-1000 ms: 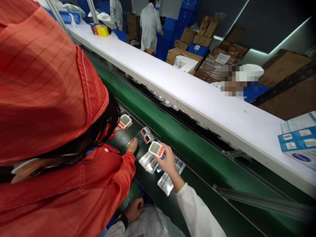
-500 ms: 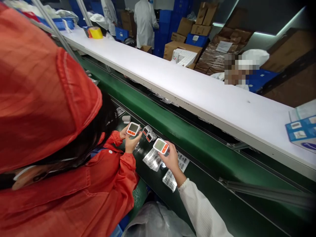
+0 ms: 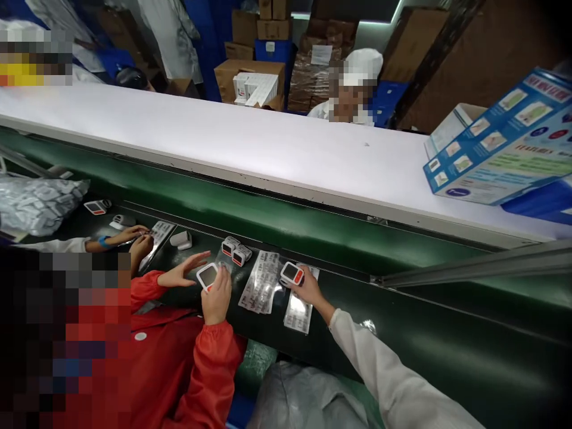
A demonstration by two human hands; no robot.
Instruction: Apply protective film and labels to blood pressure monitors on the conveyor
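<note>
My right hand (image 3: 309, 288), in a white sleeve, is closed around a white wrist blood pressure monitor (image 3: 292, 273) with a grey screen and orange buttons. It holds the monitor above the dark green belt, over a sheet of printed stickers (image 3: 298, 314). More sticker sheets (image 3: 260, 281) lie just to the left. Beyond them, two similar monitors (image 3: 240, 255) rest side by side. My left hand is out of view.
At my left, a co-worker in red holds another monitor (image 3: 206, 275). Another person's hands (image 3: 138, 237) work farther left, near a bag of white parts (image 3: 42, 199). A white shelf (image 3: 268, 143) runs along the back, with a blue printed box (image 3: 496, 143) at right. A metal bar (image 3: 469, 262) slants at right.
My view has swung right and up off the co-worker's red cap. My right hand still holds the monitor, now tilted differently. The co-worker's left hand has come off their monitor.
</note>
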